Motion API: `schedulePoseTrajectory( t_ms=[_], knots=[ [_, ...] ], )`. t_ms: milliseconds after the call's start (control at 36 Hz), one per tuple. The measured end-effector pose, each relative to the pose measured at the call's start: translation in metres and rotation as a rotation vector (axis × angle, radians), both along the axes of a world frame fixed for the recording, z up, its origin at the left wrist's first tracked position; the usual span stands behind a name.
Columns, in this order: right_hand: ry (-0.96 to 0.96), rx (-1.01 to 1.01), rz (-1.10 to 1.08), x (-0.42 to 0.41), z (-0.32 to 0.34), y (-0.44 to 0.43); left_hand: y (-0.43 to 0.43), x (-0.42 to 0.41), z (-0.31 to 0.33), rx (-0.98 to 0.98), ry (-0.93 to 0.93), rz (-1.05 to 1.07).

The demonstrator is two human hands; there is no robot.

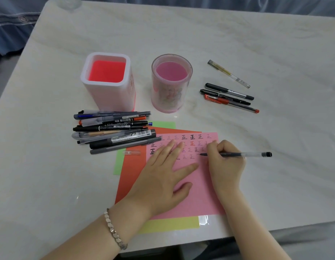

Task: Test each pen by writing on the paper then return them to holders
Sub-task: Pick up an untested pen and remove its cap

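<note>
Pink paper [196, 188] at lower centre already carries rows of test marks. The right hand [225, 162] pinches a dark uncapped pen [247, 154], tip on the sheet, while the left hand [163, 175] lies flat on it, fingers straight, holding nothing. Square holder [106, 81] and round holder [171, 85] — upper centre — look empty, so every return remains; whether the pen pile [114, 128] at centre left is tested is unclear.

table: white marble [238, 44] | beyond far edge: blue fabric [13, 25] | on a wrist: silver bracelet [114, 229]
</note>
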State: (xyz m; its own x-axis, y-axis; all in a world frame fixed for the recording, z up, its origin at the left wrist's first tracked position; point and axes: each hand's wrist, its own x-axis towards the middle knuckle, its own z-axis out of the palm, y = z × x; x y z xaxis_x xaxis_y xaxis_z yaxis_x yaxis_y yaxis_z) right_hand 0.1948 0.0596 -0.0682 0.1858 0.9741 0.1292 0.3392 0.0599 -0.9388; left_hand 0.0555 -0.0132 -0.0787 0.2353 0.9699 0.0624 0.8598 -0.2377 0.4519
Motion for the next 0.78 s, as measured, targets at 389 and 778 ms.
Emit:
schedulePoseTrajectory(
  t_ms=[389, 778],
  knots=[
    [0.022, -0.035, -0.006, 0.0009, -0.0005, 0.0, 0.0004, 0.0, 0.0003, 0.011, 0.005, -0.001],
    [0.054, -0.046, 0.01, -0.0003, 0.0021, -0.0007, 0.0006, 0.0001, 0.0006, -0.004, 0.001, 0.001]
  ],
)
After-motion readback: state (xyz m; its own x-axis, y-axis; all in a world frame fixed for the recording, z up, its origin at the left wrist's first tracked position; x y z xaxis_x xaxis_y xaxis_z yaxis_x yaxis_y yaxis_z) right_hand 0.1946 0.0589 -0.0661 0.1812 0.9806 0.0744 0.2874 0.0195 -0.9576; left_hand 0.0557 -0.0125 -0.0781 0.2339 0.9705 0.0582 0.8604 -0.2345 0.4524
